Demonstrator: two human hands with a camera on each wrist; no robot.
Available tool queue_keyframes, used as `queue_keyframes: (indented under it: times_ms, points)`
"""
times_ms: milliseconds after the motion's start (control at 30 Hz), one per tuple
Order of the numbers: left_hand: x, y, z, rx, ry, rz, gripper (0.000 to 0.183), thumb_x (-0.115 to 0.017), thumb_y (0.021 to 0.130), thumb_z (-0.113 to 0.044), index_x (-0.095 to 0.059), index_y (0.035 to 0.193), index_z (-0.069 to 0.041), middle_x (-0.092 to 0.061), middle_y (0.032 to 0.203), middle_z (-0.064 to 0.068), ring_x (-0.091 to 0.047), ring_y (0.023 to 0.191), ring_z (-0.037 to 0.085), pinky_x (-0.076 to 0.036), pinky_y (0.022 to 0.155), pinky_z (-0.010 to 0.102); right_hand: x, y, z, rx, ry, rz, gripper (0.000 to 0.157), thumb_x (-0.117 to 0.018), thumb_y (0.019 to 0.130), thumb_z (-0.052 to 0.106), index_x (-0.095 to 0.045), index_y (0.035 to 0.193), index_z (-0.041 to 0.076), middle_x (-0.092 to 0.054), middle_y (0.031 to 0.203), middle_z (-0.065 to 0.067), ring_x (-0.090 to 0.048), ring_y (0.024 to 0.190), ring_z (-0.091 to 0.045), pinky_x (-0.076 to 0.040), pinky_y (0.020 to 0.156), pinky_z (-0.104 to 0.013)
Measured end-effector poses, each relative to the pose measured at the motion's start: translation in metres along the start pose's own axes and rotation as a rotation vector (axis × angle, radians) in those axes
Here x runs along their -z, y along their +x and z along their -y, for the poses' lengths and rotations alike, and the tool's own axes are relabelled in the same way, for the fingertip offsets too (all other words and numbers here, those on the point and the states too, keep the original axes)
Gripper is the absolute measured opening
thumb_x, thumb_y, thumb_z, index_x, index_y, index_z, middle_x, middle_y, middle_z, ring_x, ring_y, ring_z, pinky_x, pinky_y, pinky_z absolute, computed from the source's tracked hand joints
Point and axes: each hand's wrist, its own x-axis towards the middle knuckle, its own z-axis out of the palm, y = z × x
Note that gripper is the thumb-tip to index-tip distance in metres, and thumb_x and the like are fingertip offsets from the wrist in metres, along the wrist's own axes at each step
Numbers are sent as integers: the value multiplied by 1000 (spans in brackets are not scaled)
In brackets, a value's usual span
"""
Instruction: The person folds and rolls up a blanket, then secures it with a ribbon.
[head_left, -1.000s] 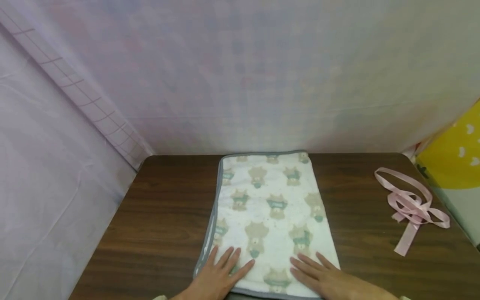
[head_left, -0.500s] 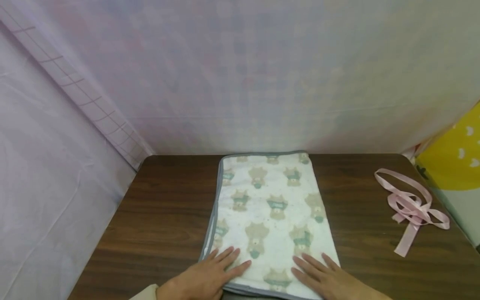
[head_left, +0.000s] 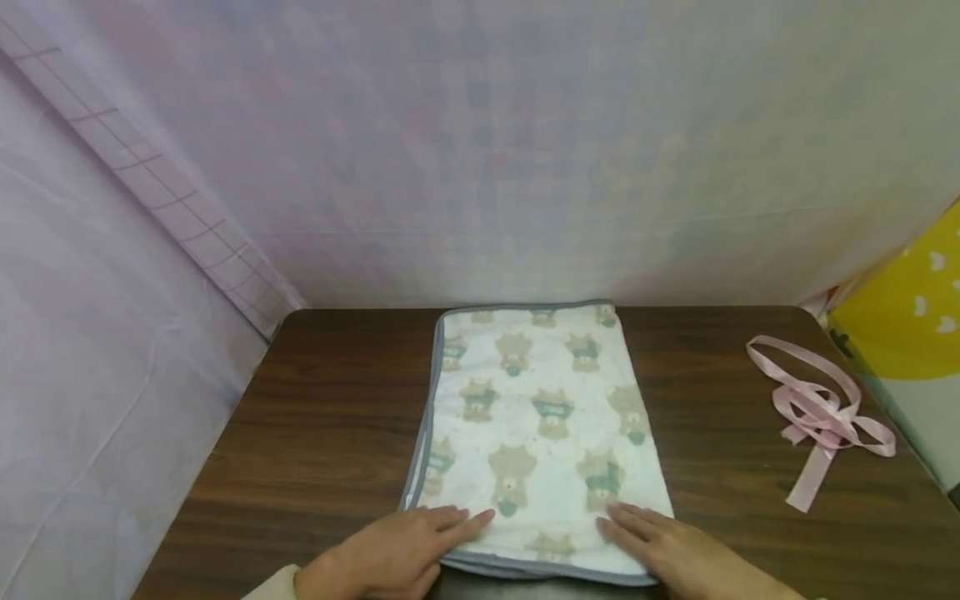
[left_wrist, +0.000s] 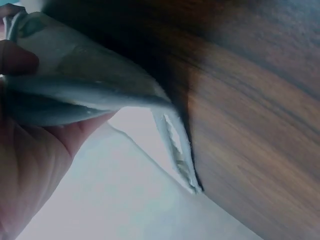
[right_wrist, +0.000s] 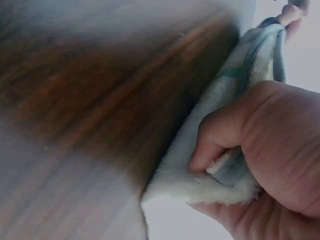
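A folded white blanket (head_left: 551, 467) with brown bears and grey binding lies on the wooden table, its near edge toward me. At that edge's left corner, my left hand (head_left: 386, 554) pinches the layers. In the left wrist view the blanket edge (left_wrist: 95, 92) lifts and bends between the fingers and the palm. My right hand (head_left: 686, 554) grips the near right corner; the right wrist view has a curled finger and the palm around the fleecy edge (right_wrist: 225, 170). The undersides of both hands are hidden in the head view.
A loosely looped pink ribbon (head_left: 812, 479) lies at the right side of the table (head_left: 322, 417). Pale cloth (head_left: 480, 150) hangs behind the far edge. More white sheeting (head_left: 90, 375) is on the left, and a yellow patterned cloth (head_left: 885, 333) on the right.
Both hands, earlier laid with spread fingers on the blanket, have drawn back to its near edge and closed around the corners. That near edge is now slightly raised.
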Motion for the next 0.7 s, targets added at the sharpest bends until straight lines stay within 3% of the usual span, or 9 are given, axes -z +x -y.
queue_keyframes:
  times_ms: [167, 233, 333, 433, 533, 567, 600, 633, 700]
  points:
    - [7, -3, 1, -27, -104, -4, 73, -55, 92, -1, -25, 157, -9, -66, 123, 4, -62, 87, 3, -47, 74, 13, 22, -1, 8, -91, 199, 175, 85, -60, 89, 62, -31, 156, 18, -46, 150, -14, -52, 130, -30, -54, 90, -41]
    - [11, -5, 1, -13, -188, 32, 72, -54, 93, 0, -24, 158, -10, -68, 115, 2, -51, 68, -3, -40, 67, 8, 29, -3, 10, -98, 261, 204, 82, -61, 91, 57, -30, 157, 17, -45, 151, -14, -53, 129, -25, -54, 90, -39]
    - [17, -6, -1, 7, -313, 83, 72, -52, 94, 3, -23, 158, -11, -62, 81, -7, -27, 49, -5, -34, 57, 7, 36, -4, 11, -81, 357, 209, 79, -63, 93, 49, -31, 156, 14, -51, 146, -16, -60, 116, -11, -56, 83, -31]
    - [24, -7, -3, 3, -424, 123, 72, -50, 94, 4, -22, 158, -13, -37, 56, -11, -14, 43, -5, -31, 52, 8, 41, -3, 10, -17, 458, 184, 70, -67, 93, 41, -38, 149, 11, -66, 123, -4, -61, 93, 3, -54, 72, -19]
    - [30, -9, -5, -39, -504, 147, 69, -47, 96, 5, -23, 158, -12, -28, 49, -9, -11, 42, -6, -32, 52, 6, 47, -1, 11, 16, 585, 200, 52, -66, 96, 34, -43, 140, 20, -64, 103, 12, -57, 80, 8, -48, 68, -10]
    - [32, -10, -6, -59, -517, 152, 67, -46, 96, 5, -24, 158, -11, -29, 49, -8, -12, 42, -7, -34, 54, 5, 49, 0, 11, 30, 633, 201, 47, -65, 96, 29, -45, 138, 20, -64, 103, 13, -58, 81, 7, -49, 70, -12]
    - [34, -10, -6, -79, -533, 157, 64, -45, 97, 5, -25, 157, -8, -29, 49, -7, -12, 42, -7, -34, 53, 5, 52, 1, 11, -31, 745, 256, 36, -59, 100, 28, -50, 134, 21, -66, 104, 13, -59, 85, 4, -49, 72, -13]
    - [36, -11, -7, -92, -553, 165, 62, -44, 98, 5, -26, 156, -7, -30, 48, -6, -13, 42, -7, -34, 53, 6, 55, 0, 11, -50, 788, 268, 32, -56, 102, 24, -50, 133, 22, -66, 108, 12, -60, 90, 3, -50, 75, -15]
    - [42, -12, -6, -75, -583, 202, 59, -42, 100, 2, -28, 156, -8, -30, 49, -7, -13, 41, -6, -33, 48, 9, 60, -2, 12, -98, 800, 259, 32, -59, 100, 25, -52, 132, 23, -65, 113, 10, -60, 95, -1, -50, 77, -19]
